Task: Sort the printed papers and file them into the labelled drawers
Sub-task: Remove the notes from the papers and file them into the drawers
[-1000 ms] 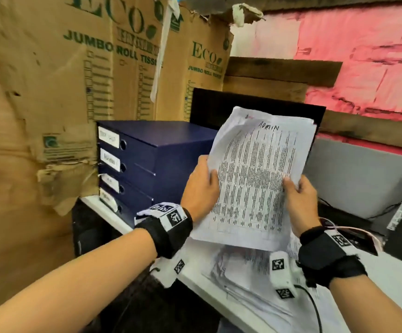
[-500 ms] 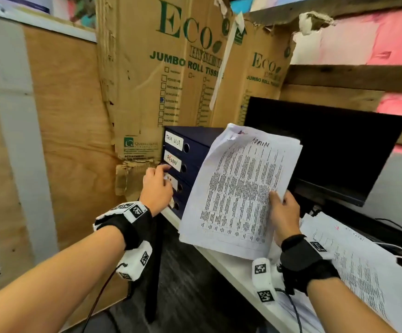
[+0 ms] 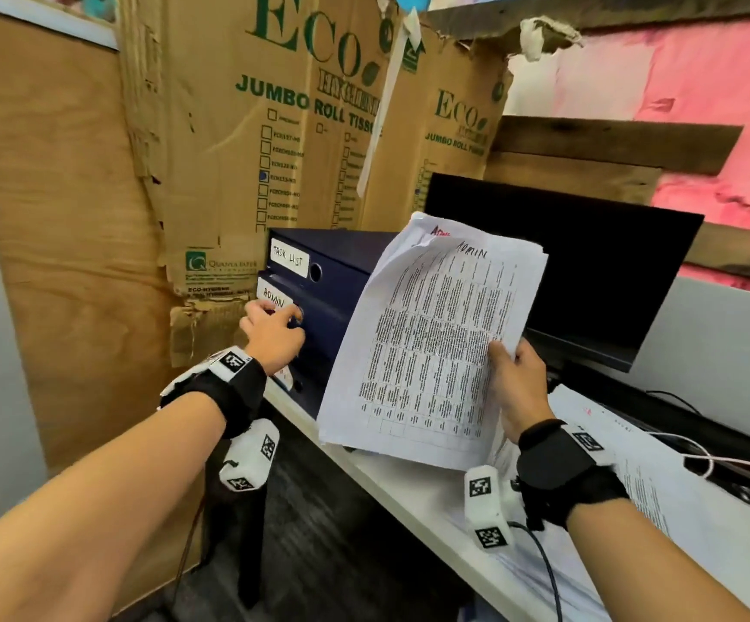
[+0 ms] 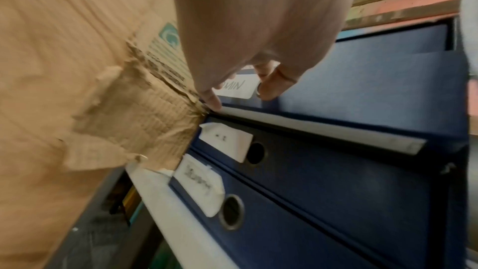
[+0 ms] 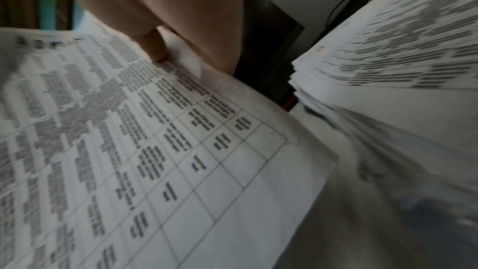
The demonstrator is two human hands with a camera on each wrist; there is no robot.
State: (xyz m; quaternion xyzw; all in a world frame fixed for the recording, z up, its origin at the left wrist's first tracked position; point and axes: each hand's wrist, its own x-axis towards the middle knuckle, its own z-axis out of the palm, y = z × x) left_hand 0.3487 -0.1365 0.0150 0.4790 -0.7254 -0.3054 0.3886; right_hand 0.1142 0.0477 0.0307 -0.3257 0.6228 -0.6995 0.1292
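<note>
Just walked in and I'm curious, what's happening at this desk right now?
A person is filing paperwork. Their right hand holds a sheaf of printed papers with ADMIN handwritten on top. Their left hand is at the finger hole of the ADMIN drawer in the blue drawer unit, which looks slightly pulled out. More papers lie on the white desk.

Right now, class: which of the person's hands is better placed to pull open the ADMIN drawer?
Left. The left hand already has a finger at the ADMIN drawer pull hole; the right hand grips the ADMIN papers.
</note>
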